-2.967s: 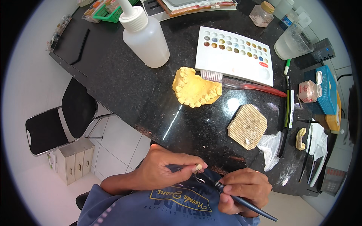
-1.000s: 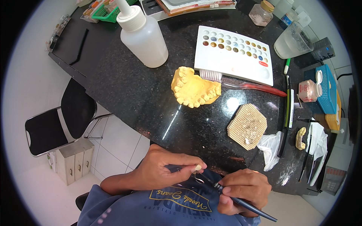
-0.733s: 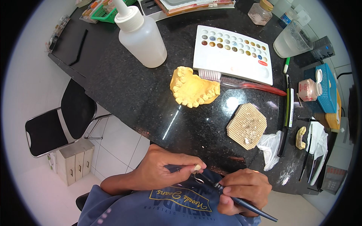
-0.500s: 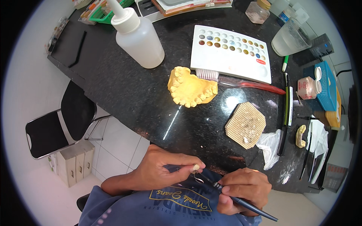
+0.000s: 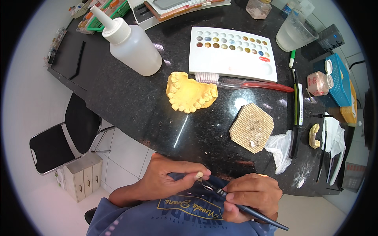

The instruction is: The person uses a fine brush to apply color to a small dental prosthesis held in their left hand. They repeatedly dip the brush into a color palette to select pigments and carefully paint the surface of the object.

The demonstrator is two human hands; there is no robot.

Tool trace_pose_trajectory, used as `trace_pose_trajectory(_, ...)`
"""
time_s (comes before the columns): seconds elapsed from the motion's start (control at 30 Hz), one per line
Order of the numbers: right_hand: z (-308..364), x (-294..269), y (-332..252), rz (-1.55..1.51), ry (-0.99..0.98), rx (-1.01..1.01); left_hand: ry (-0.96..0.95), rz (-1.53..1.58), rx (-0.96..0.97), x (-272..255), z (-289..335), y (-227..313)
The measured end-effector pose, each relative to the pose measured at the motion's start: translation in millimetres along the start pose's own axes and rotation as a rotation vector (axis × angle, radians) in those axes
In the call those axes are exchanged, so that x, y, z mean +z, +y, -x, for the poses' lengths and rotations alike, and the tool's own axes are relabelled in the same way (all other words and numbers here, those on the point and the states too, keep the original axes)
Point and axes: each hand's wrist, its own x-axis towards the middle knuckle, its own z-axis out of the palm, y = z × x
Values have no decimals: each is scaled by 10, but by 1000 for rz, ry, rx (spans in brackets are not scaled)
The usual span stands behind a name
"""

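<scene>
Between the thumb and forefinger of my left hand is a small cream tooth crown. My right hand is closed pen-like around a slim brush with a dark blue handle. The brush's dark tip points at the crown from the right; whether they touch I cannot tell. A thin shiny curved bit shows just below the crown, too small to name. Both hands are in front of my blue shirt, at the near edge of the bench. Beyond them lies a yellow dental cast with a row of teeth.
A honeycomb firing tray with white residue sits right of centre, beside crumpled tissue. Farther back are a white palette, a red-handled toothbrush, a squeeze bottle and a water cup. Several thin tools lie at right.
The bench things have shifted slightly left in the picture as the view turned a little. The crown and brush tip are slightly farther left; both hands keep their holds.
</scene>
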Motion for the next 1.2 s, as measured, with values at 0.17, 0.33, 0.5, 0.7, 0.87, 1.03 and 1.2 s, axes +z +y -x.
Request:
trace_pose_trajectory(0.17,2,22,1,8,19,0,-4,-6,0,-8,3,2)
trace_pose_trajectory(0.33,-18,19,1,7,10,4,-1,0,-1,-8,5,-4)
trace_pose_trajectory(0.5,-15,-11,-17,16,-6,2,4,-9,-2,-5,3,19)
trace_pose_trajectory(0.7,-18,1,0,21,-11,-5,-4,-9,-6,-6,12,-4)
trace_pose_trajectory(0.87,-13,-10,-10,25,-6,-7,-25,46,-38,-3,28,2)
trace_pose_trajectory(1.03,-19,7,1,24,5,-10,-44,76,-65,-9,37,8)
trace_pose_trajectory(1.2,-17,16,4,29,19,-16,-38,85,-60,2,46,-6)
